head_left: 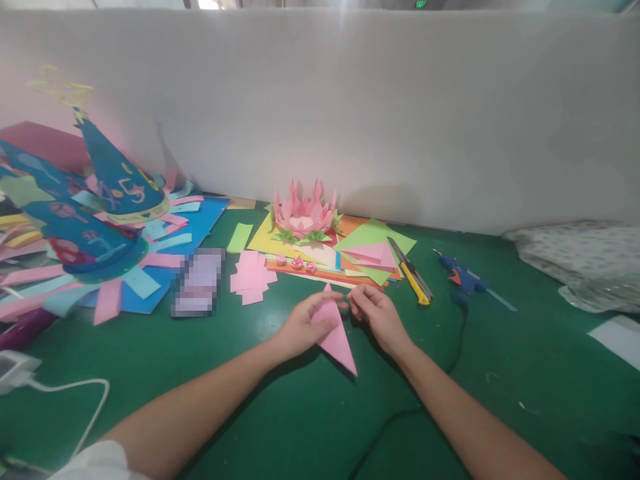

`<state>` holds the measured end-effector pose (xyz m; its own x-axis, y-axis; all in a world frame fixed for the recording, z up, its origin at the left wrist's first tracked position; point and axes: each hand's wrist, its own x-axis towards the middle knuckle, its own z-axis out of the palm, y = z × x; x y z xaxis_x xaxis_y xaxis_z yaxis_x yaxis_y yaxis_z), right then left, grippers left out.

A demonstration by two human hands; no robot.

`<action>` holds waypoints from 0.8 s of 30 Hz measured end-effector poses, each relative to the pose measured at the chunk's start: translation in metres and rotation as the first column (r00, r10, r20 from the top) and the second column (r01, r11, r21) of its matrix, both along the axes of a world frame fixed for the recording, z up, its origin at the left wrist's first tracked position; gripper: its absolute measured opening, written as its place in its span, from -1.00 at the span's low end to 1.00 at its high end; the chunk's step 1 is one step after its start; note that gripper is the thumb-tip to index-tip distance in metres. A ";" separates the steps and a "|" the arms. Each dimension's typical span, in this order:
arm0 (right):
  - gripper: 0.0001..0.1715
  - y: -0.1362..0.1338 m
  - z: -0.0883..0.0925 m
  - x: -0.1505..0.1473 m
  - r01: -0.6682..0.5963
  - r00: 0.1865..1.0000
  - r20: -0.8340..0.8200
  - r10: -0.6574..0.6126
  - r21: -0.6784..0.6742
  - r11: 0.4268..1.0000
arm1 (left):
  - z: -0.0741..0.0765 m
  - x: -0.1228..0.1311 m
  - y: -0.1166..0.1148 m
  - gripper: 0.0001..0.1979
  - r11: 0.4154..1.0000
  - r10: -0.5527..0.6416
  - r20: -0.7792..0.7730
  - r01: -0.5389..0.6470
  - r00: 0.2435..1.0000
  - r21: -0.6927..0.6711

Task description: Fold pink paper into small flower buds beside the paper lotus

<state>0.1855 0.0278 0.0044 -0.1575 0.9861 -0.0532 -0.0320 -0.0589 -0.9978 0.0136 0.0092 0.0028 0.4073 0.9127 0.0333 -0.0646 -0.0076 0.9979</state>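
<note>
A folded pink paper triangle (339, 340) is gripped by my left hand (306, 327), thumb on top and fingers behind it. Its long point slants down toward the front of the table. Close to the left fingertips, my right hand (379, 315) is closed in a pinch; what lies between its fingers, if anything, is too small to make out. Just beyond my hands are a stack of pink paper strips (250, 275) and small pink paper roses (297, 263). Behind them stands a pink paper lotus (305, 217) with green leaves, resting on coloured sheets.
To the right lie a yellow utility knife (416, 280) and a blue glue gun (465, 277) with its cord crossing the green table (280, 427). Blue paper cone hats (123, 177) and a pixelated phone-shaped object (199, 283) occupy the left. A pale partition (425, 120) closes off the back.
</note>
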 end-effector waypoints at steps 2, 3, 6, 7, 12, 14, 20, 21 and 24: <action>-0.68 -0.002 0.000 -0.002 -0.031 0.998 0.053 0.029 0.053 0.998 | -0.001 -0.001 0.003 -0.45 0.993 0.103 0.079 -0.099 0.992 -0.060; -0.67 -0.002 0.000 -0.003 -0.057 0.996 0.080 0.050 0.080 0.995 | -0.001 -0.001 0.005 -0.41 0.988 0.142 0.117 -0.133 0.983 -0.081; -0.63 -0.005 0.002 -0.005 -0.154 0.967 0.232 0.108 0.191 0.969 | -0.003 -0.001 0.007 -0.34 0.977 0.208 0.225 -0.191 0.952 -0.095; -0.59 -0.006 0.003 -0.005 -0.193 0.946 0.304 0.115 0.240 0.951 | -0.004 0.000 0.007 -0.33 0.974 0.221 0.259 -0.202 0.940 -0.100; -0.55 -0.008 0.004 -0.005 -0.268 0.873 0.483 0.067 0.361 0.893 | -0.002 0.001 0.006 -0.29 0.959 0.266 0.330 -0.215 0.906 -0.184; -0.70 -0.006 0.001 -0.005 -0.241 0.898 0.431 0.085 0.322 0.916 | 0.003 0.001 0.005 -0.29 0.952 0.273 0.314 -0.209 0.909 -0.223; -0.35 -0.007 -0.001 -0.005 -0.289 0.896 0.421 0.142 0.310 0.906 | 0.002 -0.001 0.004 -0.37 0.944 0.294 0.193 -0.253 0.936 -0.213; -0.27 -0.008 0.000 -0.005 -0.295 0.888 0.439 0.134 0.323 0.899 | 0.001 -0.001 0.005 -0.38 0.943 0.297 0.184 -0.256 0.937 -0.214; -0.43 -0.009 0.001 -0.006 -0.259 0.899 0.426 0.105 0.321 0.911 | -0.003 0.000 0.006 -0.44 0.949 0.274 0.181 -0.234 0.945 -0.212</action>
<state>0.1799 0.0188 0.0055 -0.3777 0.9030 0.2046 0.3399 0.3408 -0.8765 0.0141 0.0148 0.0003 0.1631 0.9827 -0.0876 -0.2885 0.1324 0.9483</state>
